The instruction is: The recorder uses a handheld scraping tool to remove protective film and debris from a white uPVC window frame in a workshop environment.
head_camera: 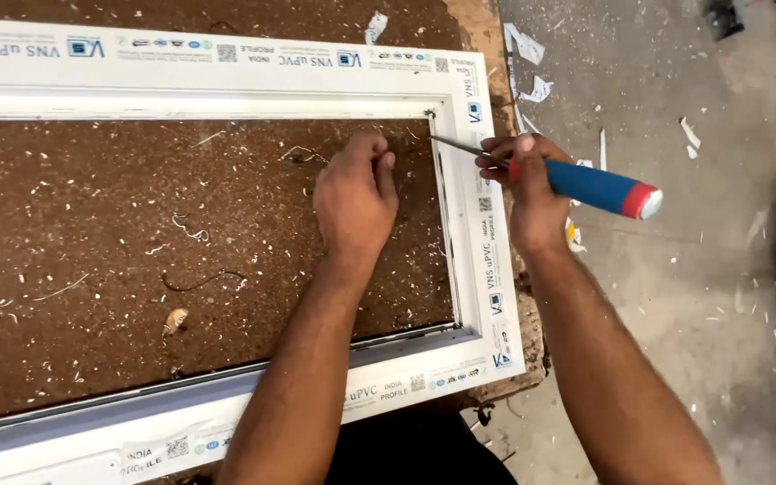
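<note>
The right hand (524,175) is wrapped around a screwdriver (586,184) with a blue handle and a red band near its white butt end. Its grip is clamped on the front of the handle, with the fingers curled over where the metal shaft leaves it. The handle runs off toward 4 o'clock from the hand, and the thin shaft points toward 10 o'clock, its tip lying at the inner corner of a white plastic window frame (482,269), at about 1 o'clock within the frame's opening.

The left hand (355,199) rests knuckles up inside the frame's opening, just beside the right-hand rail and at 9 o'clock from the right hand. Its grip is drawn together, fingertips pinched near the top of the hand; whether anything is held between them cannot be told.

The frame lies flat on a brown tabletop (92,251) and encloses a patch of it. Inside that enclosed patch lie scattered white plastic shavings, thin curled strips and a small pale chip (174,320) at about 8 o'clock from the left hand. The frame's rails carry a printed protective film.

At 3 o'clock, beyond the tabletop's edge, is a grey floor (675,296) strewn with white scraps (524,45).
</note>
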